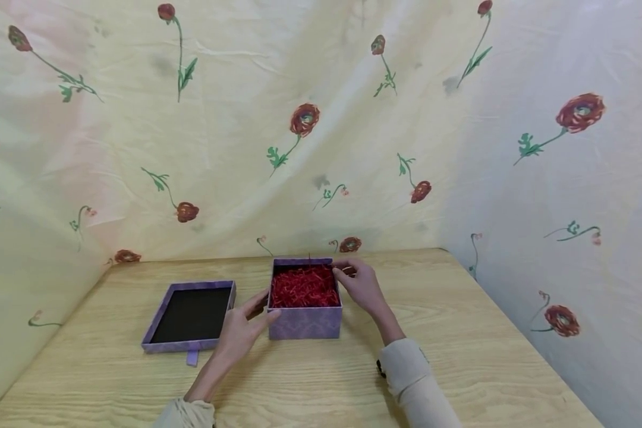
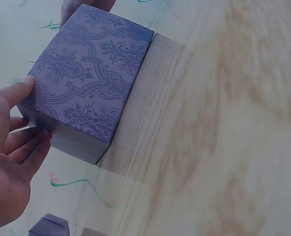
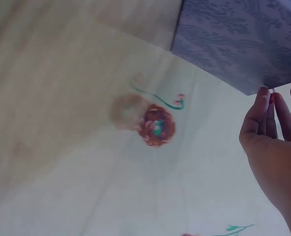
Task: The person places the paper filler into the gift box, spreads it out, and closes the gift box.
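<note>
A purple patterned gift box (image 1: 305, 324) stands uncovered on the table, filled with red shredded paper (image 1: 306, 287). My left hand (image 1: 238, 333) holds its near left corner, thumb on the front and fingers bent against the left side; the left wrist view shows this hand (image 2: 12, 142) at the box's edge. At the far right of the rim is my right hand (image 1: 361, 285), its fingers curled at the edge. In the right wrist view the fingertips of this hand (image 3: 273, 128) meet at the box's corner, beside a small red and white bit.
Left of the box lies the purple lid (image 1: 152, 324), black inside turned up, with a ribbon tab (image 1: 192, 355) toward me. A flower-printed cloth (image 1: 235, 148) hangs behind and at both sides of the wooden table (image 1: 449, 356).
</note>
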The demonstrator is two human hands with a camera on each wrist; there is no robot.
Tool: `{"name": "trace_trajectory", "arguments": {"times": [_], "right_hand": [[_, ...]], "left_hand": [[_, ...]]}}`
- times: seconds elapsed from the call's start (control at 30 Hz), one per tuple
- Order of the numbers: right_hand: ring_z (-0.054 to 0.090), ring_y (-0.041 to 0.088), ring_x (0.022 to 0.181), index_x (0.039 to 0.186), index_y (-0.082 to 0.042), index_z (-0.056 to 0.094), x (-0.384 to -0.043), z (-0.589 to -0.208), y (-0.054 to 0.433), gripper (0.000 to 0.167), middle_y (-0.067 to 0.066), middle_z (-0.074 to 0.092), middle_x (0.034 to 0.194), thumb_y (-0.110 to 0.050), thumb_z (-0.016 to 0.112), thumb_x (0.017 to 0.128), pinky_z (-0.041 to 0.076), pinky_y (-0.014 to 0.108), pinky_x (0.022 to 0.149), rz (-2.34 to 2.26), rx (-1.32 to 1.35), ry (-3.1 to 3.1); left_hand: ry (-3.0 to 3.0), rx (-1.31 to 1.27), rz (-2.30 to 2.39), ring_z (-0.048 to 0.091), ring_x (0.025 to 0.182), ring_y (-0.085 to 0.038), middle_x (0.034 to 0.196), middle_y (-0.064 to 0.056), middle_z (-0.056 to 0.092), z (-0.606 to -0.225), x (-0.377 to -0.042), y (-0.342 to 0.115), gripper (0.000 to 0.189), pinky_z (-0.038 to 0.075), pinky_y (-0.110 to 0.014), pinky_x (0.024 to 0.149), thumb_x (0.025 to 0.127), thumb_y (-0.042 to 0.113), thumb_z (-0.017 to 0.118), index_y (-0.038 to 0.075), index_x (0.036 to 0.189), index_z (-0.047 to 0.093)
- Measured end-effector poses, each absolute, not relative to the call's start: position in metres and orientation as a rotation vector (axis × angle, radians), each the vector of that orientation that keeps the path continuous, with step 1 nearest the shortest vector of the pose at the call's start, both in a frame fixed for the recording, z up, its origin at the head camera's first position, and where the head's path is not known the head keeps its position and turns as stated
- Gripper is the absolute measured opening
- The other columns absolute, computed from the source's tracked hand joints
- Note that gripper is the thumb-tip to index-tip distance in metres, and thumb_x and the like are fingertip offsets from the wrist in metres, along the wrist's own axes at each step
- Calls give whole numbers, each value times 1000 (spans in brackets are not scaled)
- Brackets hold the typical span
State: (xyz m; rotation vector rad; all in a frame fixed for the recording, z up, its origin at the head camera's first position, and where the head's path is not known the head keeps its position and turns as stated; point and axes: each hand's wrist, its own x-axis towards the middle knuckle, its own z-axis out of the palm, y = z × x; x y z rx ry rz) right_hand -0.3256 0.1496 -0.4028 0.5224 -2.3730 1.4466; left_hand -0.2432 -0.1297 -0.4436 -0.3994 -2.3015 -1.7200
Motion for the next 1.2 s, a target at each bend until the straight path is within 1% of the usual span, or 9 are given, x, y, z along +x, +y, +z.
{"name": "trace_trajectory", "arguments": {"times": [0.23, 0.5, 0.73, 0.8, 0.87, 0.93, 1.07, 1.13, 1.2], "right_hand": [[67, 23, 85, 111, 6, 74, -316, -387, 139, 16, 9, 70, 94, -2, 70, 97, 58, 37, 76, 1218, 677, -2402], [67, 18, 85, 112, 1, 73, -300, -374, 122, 17, 6, 71, 98, -8, 71, 98, 58, 34, 74, 870, 799, -2610], [68, 29, 95, 115, 2, 72, -295, -371, 107, 26, 13, 72, 105, -12, 77, 94, 57, 44, 81, 653, 874, -2748], [66, 26, 89, 113, 3, 71, -295, -371, 103, 26, 12, 72, 101, -12, 77, 93, 55, 42, 77, 626, 865, -2784], [61, 20, 75, 105, 3, 72, -295, -370, 99, 19, 8, 69, 89, -11, 76, 94, 52, 36, 68, 617, 869, -2827], [52, 14, 63, 93, 1, 71, -295, -369, 96, 12, 3, 62, 75, -10, 74, 95, 44, 30, 59, 625, 878, -2880], [37, 9, 51, 71, -9, 58, -296, -366, 93, 29, -3, 44, 59, -8, 71, 97, 31, 24, 52, 667, 868, -2975], [36, 8, 51, 69, -12, 55, -296, -364, 92, 33, -5, 42, 57, -7, 70, 98, 30, 24, 51, 668, 864, -3001], [37, 9, 51, 69, -10, 56, -296, -363, 92, 33, -4, 43, 57, -8, 69, 99, 31, 25, 51, 669, 872, -3020]], "left_hand": [[-2305, -394, -1718, 61, 126, -38, 140, -19, 61, -444, -243, -130, 60, 52, -49, 101, 95, 25, 79, 7, 148, 58], [-2303, -404, -1706, 61, 126, -37, 140, -19, 62, -445, -243, -130, 60, 52, -49, 101, 95, 25, 79, 6, 148, 58], [-2293, -413, -1707, 62, 125, -36, 139, -19, 63, -445, -244, -130, 58, 51, -49, 101, 95, 24, 78, 7, 147, 59], [-2295, -413, -1706, 62, 125, -35, 138, -18, 63, -445, -244, -130, 58, 52, -49, 101, 95, 24, 78, 7, 147, 59], [-2301, -407, -1707, 62, 125, -35, 138, -17, 63, -445, -243, -129, 58, 52, -48, 101, 95, 25, 78, 8, 148, 59], [-2303, -408, -1704, 62, 125, -35, 139, -17, 63, -445, -243, -129, 58, 53, -47, 100, 95, 25, 78, 8, 148, 59], [-2305, -413, -1702, 62, 125, -34, 140, -17, 62, -444, -243, -129, 58, 53, -46, 100, 96, 27, 78, 9, 148, 58], [-2302, -411, -1704, 62, 125, -34, 140, -17, 62, -444, -243, -129, 58, 52, -47, 100, 96, 27, 78, 9, 148, 58], [-2297, -413, -1703, 62, 125, -35, 140, -17, 62, -445, -243, -129, 58, 52, -48, 100, 96, 26, 77, 8, 148, 58]]}}
